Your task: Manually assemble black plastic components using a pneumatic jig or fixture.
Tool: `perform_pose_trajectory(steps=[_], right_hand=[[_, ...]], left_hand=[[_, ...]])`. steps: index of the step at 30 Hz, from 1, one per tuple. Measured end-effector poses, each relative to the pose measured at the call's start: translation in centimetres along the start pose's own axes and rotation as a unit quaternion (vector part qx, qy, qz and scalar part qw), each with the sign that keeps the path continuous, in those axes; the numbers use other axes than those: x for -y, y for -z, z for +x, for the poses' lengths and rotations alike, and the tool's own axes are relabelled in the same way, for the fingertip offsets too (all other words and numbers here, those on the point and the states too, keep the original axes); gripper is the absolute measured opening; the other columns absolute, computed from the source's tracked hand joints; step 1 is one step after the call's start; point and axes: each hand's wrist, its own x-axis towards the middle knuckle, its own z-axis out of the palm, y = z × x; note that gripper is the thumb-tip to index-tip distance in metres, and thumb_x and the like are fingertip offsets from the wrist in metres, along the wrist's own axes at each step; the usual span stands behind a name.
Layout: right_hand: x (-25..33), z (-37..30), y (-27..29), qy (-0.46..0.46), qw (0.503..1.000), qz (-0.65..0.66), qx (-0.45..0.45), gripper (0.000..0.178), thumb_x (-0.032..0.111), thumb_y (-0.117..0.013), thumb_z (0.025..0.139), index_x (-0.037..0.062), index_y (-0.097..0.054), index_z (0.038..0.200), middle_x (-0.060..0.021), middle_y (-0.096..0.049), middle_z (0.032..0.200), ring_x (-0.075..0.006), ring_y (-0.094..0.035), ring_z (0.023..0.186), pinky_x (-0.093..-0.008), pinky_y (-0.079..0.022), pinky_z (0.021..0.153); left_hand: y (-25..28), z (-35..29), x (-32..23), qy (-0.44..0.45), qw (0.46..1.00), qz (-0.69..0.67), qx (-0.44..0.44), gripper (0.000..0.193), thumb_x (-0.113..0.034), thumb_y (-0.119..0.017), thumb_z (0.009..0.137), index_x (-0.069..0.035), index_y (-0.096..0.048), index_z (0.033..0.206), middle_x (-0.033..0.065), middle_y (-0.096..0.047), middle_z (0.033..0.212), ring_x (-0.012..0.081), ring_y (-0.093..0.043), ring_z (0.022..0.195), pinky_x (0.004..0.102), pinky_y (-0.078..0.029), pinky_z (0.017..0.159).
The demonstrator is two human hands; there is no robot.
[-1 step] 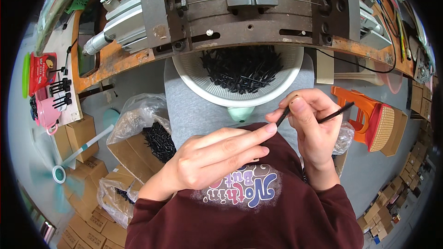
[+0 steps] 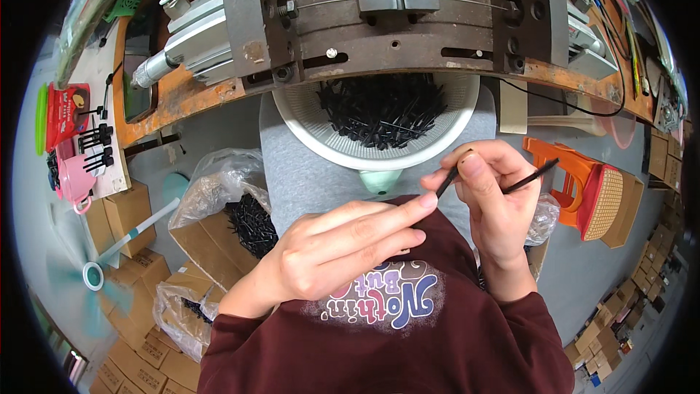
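Over my lap, my right hand (image 2: 499,201) is closed, with thumb and fingertips pinching a thin black rod (image 2: 446,182). A dark length of rod (image 2: 532,177) also juts out from the right side of this hand. Whether both ends belong to one piece cannot be told. My left hand (image 2: 343,248) reaches across from the left, its fingers long and pressed together over the lower end of the thin rod; its thumb is mostly hidden underneath. Beyond the hands, a white plastic basket (image 2: 306,135) holds a heap of small black pieces (image 2: 383,111).
A metal fixture (image 2: 394,36) with a taut wire and a small clamp block spans the wooden bench (image 2: 182,106). Left of my legs stands a plastic-lined carton (image 2: 211,248) of black pieces. A fan (image 2: 92,275) is at far left, an orange stool (image 2: 561,168) at right.
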Motion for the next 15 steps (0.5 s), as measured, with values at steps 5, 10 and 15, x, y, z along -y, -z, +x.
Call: perform_pose_trajectory(steps=[5, 10, 15], right_hand=[[0.2, 0.3, 0.6, 0.002, 0.999, -0.006, -0.053, 0.014, 0.011, -0.064, 0.095, -0.0030, -0.061, 0.098, -0.0026, -0.063, 0.068, -0.0069, -0.054, 0.056, -0.0200, -0.040, 0.054], [-0.5, 0.3, 1.6, 0.015, 0.999, 0.015, 0.024, 0.044, 0.043, -0.044, 0.104, 0.0014, -0.051, 0.094, 0.0052, -0.039, 0.058, -0.0040, -0.029, 0.050, -0.0215, -0.023, 0.049], [0.2, 0.1, 1.0, -0.020, 0.996, 0.078, 0.034, 0.044, 0.041, -0.030, 0.107, 0.0030, -0.047, 0.092, -0.0014, -0.041, 0.063, -0.0076, -0.031, 0.051, -0.0226, -0.027, 0.051]], left_hand=[[1.3, 2.6, -0.1, 0.008, 0.990, 0.138, -0.036, 0.039, -0.003, -0.081, 0.059, 0.002, -0.073, 0.097, 0.0196, -0.067, 0.120, 0.0269, -0.069, 0.092, 0.0344, -0.056, 0.078], [0.9, 5.6, 1.5, 0.001, 0.960, 0.257, -0.107, 0.034, 0.000, -0.078, 0.062, 0.002, -0.070, 0.096, 0.0190, -0.066, 0.121, 0.0280, -0.068, 0.091, 0.0328, -0.055, 0.075], [0.4, 7.0, 2.0, 0.004, 0.930, 0.358, -0.086, 0.026, -0.006, -0.075, 0.071, -0.001, -0.069, 0.096, 0.0116, -0.067, 0.121, 0.0191, -0.067, 0.076, 0.0285, -0.052, 0.063]])
